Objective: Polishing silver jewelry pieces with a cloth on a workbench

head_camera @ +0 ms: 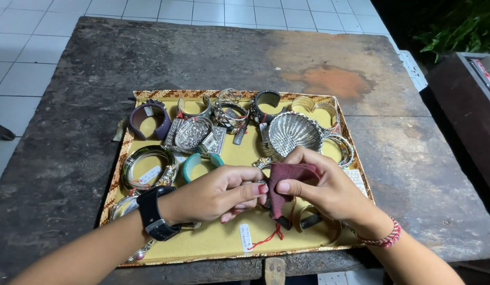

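- Left hand (216, 194), lower centre of frame, black wrist strap (152, 214): fingers pinched on small silver piece (259, 182), mostly hidden between both hands; kind of piece unclear.
- Right hand (329, 187), red-and-white braided wristband (384, 238): clenched on folded dark-red cloth (284, 182), cloth pressed against the silver piece.
- Red string with white paper tag (246, 236) hanging below the cloth onto the tray.
- Both hands over front centre of shallow yellow-lined tray with woven patterned rim (224, 244).
- On tray, upper left: purple wide cuff bracelet (149, 120); left: silver-green bangle (148, 166); just left of hands: teal bangle (200, 163); upper right of hands: silver shell-shaped ribbed dish (295, 132).
- Tray on worn dark wooden table (202, 58), white tiled floor (23, 47) behind.
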